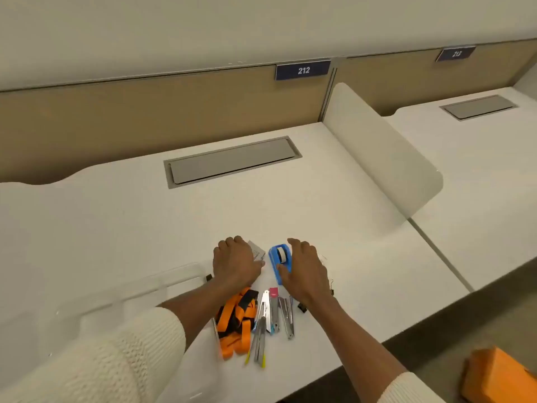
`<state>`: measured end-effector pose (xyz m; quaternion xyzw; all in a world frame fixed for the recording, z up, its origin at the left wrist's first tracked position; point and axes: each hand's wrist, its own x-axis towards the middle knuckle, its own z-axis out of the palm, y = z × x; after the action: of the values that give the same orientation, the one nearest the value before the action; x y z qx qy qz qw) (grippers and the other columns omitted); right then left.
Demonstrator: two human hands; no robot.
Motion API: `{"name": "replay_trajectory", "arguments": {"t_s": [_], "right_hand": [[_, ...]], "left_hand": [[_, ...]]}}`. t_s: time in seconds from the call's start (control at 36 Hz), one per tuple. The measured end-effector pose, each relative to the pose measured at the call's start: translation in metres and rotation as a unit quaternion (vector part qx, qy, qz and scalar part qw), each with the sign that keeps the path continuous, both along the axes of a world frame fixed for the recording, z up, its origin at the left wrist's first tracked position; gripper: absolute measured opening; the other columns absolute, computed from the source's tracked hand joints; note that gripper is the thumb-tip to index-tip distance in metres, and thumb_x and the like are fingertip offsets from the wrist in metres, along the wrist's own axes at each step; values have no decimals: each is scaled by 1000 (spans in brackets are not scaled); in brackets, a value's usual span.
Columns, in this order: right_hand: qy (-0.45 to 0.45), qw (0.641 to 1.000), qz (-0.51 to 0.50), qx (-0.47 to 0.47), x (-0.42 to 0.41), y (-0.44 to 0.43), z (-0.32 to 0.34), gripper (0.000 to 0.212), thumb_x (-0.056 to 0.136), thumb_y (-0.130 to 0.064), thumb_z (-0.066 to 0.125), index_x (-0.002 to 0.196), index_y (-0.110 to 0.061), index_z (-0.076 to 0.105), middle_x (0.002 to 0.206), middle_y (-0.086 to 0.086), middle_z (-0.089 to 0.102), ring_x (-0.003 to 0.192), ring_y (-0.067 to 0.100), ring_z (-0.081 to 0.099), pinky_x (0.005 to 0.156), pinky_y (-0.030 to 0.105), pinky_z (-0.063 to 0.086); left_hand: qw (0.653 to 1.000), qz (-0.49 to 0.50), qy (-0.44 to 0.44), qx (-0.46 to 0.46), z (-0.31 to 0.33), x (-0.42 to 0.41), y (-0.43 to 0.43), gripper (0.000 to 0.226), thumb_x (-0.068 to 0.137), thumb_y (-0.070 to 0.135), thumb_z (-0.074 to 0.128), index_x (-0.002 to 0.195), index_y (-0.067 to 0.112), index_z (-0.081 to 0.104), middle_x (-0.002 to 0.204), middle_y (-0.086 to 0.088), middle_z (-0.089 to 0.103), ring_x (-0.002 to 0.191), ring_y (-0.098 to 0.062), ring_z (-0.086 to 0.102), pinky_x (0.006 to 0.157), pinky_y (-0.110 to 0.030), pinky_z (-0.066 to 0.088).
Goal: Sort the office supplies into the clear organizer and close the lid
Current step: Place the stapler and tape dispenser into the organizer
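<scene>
While both my hands lie low over the white tabletop (363, 228), the supplies sit between and just behind them. My left hand (235, 264) is palm down with its fingers (229, 242) curled over a small grey card or packet (257, 251), which pokes out on the thumb side; I cannot tell whether the fingers actually pinch it or only rest on it. My right hand (305, 269) is spread and released, its thumb touching the near end of the blue tape dispenser (277, 261), the other fingers arched beside the dispenser's right flank, not closed round it. The dispenser lies flat between the two hands, its roll of tape showing on top.

Nearer me, between my forearms, is a loose heap: an orange and black lanyard (236, 324) bunched up on the left, touching a cluster of metal staplers or cutters (266, 318), one with a pink end, and another silver piece (286, 318) just to the right. A small black clip (302, 308) lies by my right wrist, and something thin and wiry peeks out behind that hand, too small to make out.

The clear organizer (162, 289) lies to the left of my left hand, partly under my left forearm and sleeve (110, 353). Its dividers show faintly through the plastic, and I can see nothing in the compartments that are visible. Whether its lid is up or down I cannot tell.
</scene>
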<state>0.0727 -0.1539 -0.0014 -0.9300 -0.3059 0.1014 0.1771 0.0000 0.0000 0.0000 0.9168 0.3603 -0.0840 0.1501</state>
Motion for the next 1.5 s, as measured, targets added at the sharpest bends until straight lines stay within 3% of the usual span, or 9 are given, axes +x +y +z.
{"name": "replay_trajectory", "arguments": {"t_s": [0.19,0.58,0.83,1.08,1.17,1.28,1.39,1.5], "right_hand": [[-22,998,25,-45,4,12,-13,67,89,-41,70,144,-17,42,129,6,57,117,23,54,76,33,56],[-35,993,23,-110,11,32,-19,67,86,-38,69,143,-17,40,115,6,60,97,21,58,69,31,53],[-14,998,-24,-58,9,37,-8,65,86,-44,71,140,-21,44,119,5,59,100,20,61,72,31,56],[-32,998,-33,34,-7,58,22,72,78,-40,79,140,-19,48,119,10,61,98,29,64,67,31,44],[-37,997,-29,61,-15,69,35,72,78,-41,78,140,-20,48,117,10,62,95,30,65,68,34,49],[-17,996,-26,80,-26,81,51,72,78,-42,78,140,-22,46,118,9,63,93,30,67,74,43,59],[17,992,-19,122,-42,85,64,68,78,-44,79,136,-25,48,114,6,65,87,23,64,74,38,55],[49,985,11,165,-66,87,76,67,77,-46,81,134,-27,52,110,2,68,86,19,66,74,32,51]], "left_hand": [[995,82,43,-47,-9,15,-11,97,74,60,84,141,6,39,137,-15,48,124,-32,55,103,-40,51],[993,92,28,-74,-19,34,-13,75,81,36,86,142,13,48,135,-13,48,127,-30,49,98,-37,52],[985,120,-62,-111,-3,23,-4,65,82,28,85,137,13,53,133,-13,46,128,-30,47,101,-42,56],[958,189,-184,-115,40,-28,14,70,77,41,89,135,21,55,124,-7,52,114,-22,53,87,-30,54],[944,211,-222,-125,54,-46,21,70,78,42,88,137,21,56,126,-8,55,114,-25,57,82,-27,50],[903,272,-263,-202,71,-68,25,70,78,44,89,137,20,60,130,-4,64,108,-28,64,84,-36,59],[814,331,-340,-336,82,-97,29,63,76,41,91,130,22,66,121,3,71,100,-25,72,84,-41,65],[743,341,-357,-451,86,-128,34,61,75,31,93,129,14,71,115,-4,77,99,-28,78,87,-45,66]]}}
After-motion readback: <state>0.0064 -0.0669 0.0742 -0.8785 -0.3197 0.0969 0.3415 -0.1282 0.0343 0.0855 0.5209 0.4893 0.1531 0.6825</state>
